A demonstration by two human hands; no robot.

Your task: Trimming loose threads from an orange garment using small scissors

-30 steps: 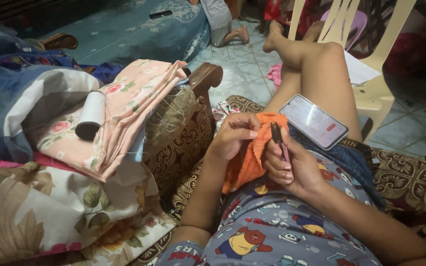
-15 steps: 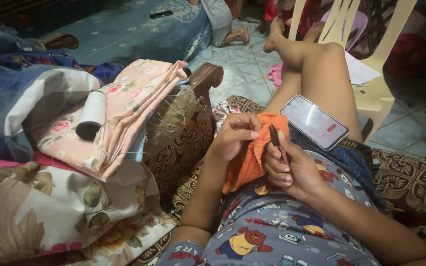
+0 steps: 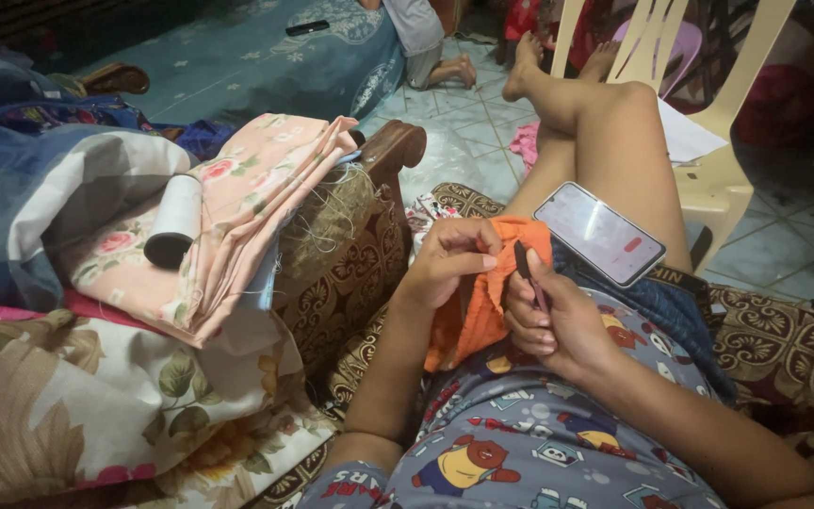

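Orange cloth, crumpled, pinched between 2 hands

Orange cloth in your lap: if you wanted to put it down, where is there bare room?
The tiled floor between the carved armrest and the plastic chair is bare. The armrest side is crowded: folded pink fabric, a white roll, heaped bedding. The lap holds the orange cloth, both hands and a phone.

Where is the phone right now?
In the head view, the phone lies screen-up on the person's right thigh, right of centre, just beside the orange cloth that both hands hold.
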